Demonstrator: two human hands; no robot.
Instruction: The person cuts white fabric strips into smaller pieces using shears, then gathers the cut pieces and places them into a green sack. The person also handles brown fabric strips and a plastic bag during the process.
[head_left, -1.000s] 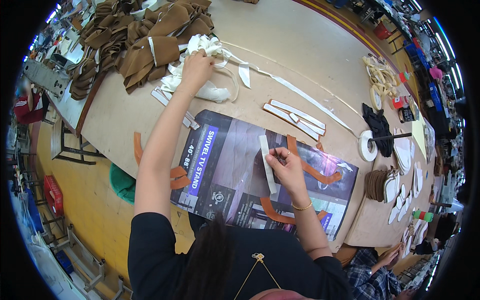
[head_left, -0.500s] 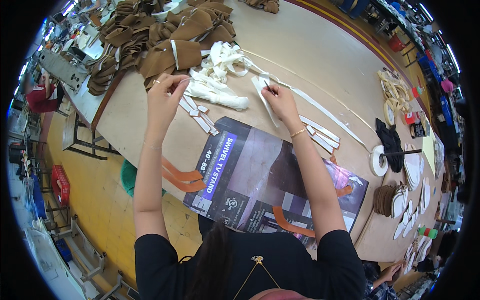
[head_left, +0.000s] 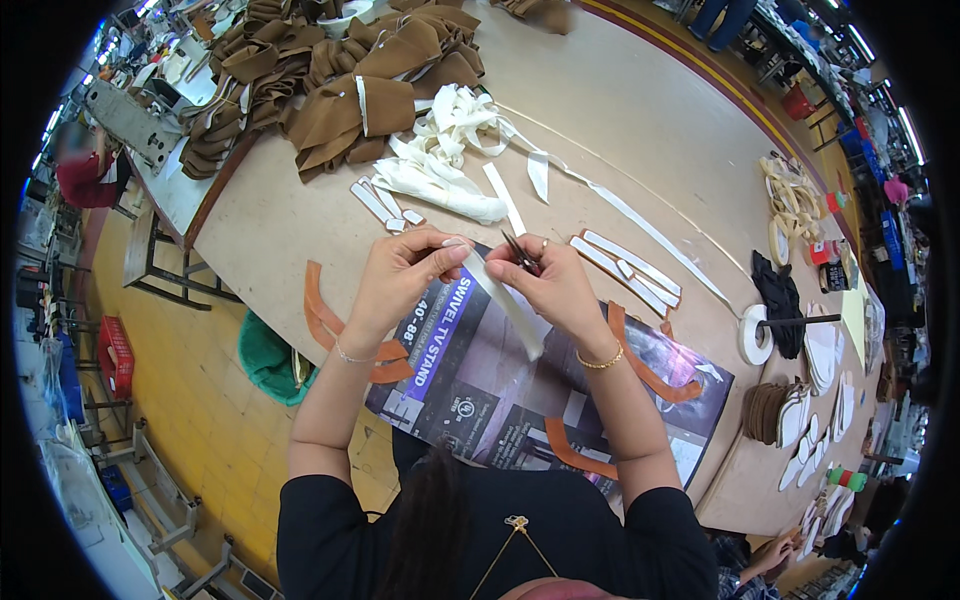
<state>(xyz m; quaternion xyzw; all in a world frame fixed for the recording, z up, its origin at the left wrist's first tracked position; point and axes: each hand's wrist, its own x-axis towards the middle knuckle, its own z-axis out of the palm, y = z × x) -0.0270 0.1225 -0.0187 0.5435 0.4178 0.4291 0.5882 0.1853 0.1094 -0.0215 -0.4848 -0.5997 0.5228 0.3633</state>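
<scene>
My left hand point(head_left: 412, 278) pinches one end of a short white tape strip point(head_left: 512, 318), which hangs down over the printed cardboard sheet point(head_left: 470, 400). Close beside it, my right hand point(head_left: 558, 292) is closed round small dark thread snips point(head_left: 519, 250), their tips pointing up and away. Its fingertips are near the strip; whether they touch it I cannot tell. Curved orange-brown strips point(head_left: 650, 358) lie on and beside the sheet. Beyond my hands are white pieces with brown edging point(head_left: 632, 268) and a heap of white tape point(head_left: 458, 122).
A big pile of brown pieces point(head_left: 350, 115) covers the table's far left. A white tape roll point(head_left: 755, 335) stands at the right with its tape stretched across. Stacked brown and white pieces point(head_left: 778, 405) lie farther right. A green cloth bundle point(head_left: 270, 360) sits by the left table edge.
Both hands have come nearer and closer together over the cardboard. The left hand now holds a white strip over the sheet; the right hand still has the snips.
</scene>
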